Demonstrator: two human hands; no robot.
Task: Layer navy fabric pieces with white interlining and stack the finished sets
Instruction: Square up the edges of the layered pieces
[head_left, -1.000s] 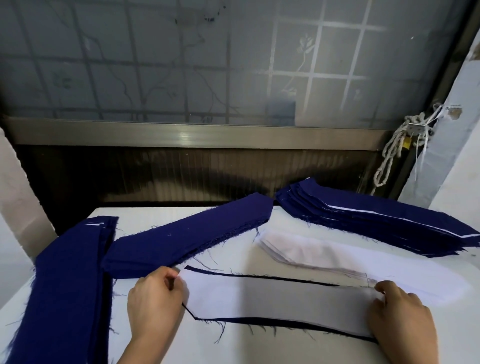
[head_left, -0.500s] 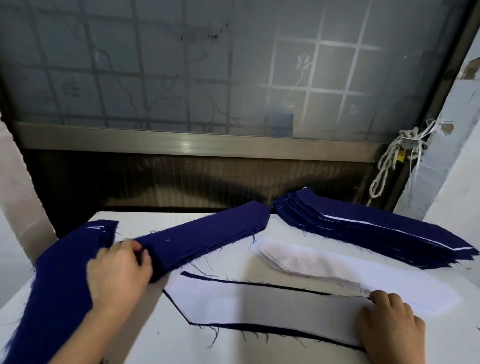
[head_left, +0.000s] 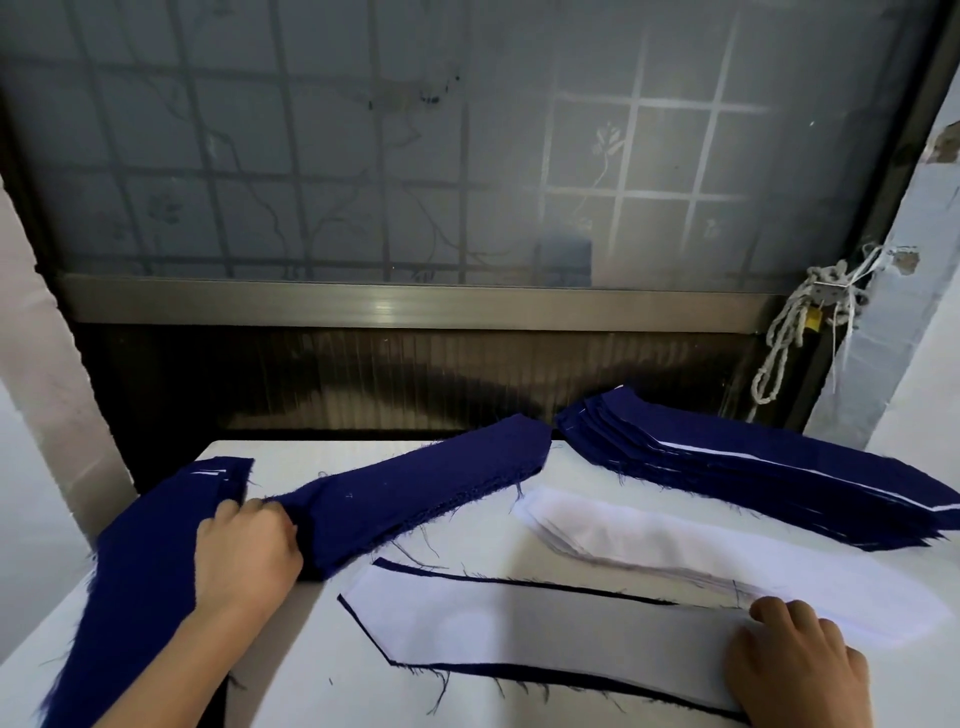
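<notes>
On the white tabletop (head_left: 311, 691), frosted gridded window (head_left: 363, 156) behind it, left hand (head_left: 247, 556) grips the end of the navy stack (head_left: 415, 493) while right hand (head_left: 795, 665) rests relaxed on the white interlining (head_left: 545, 629).

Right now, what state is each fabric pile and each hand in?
Left hand: holds the near end of the middle navy fabric stack.
Right hand: presses the right end of the front set of white interlining over navy fabric.
Loose white interlining pile: fanned, untouched.
Layered navy-and-white stack: fanned, far right.
Left navy fabric stack: lying flat.
</notes>
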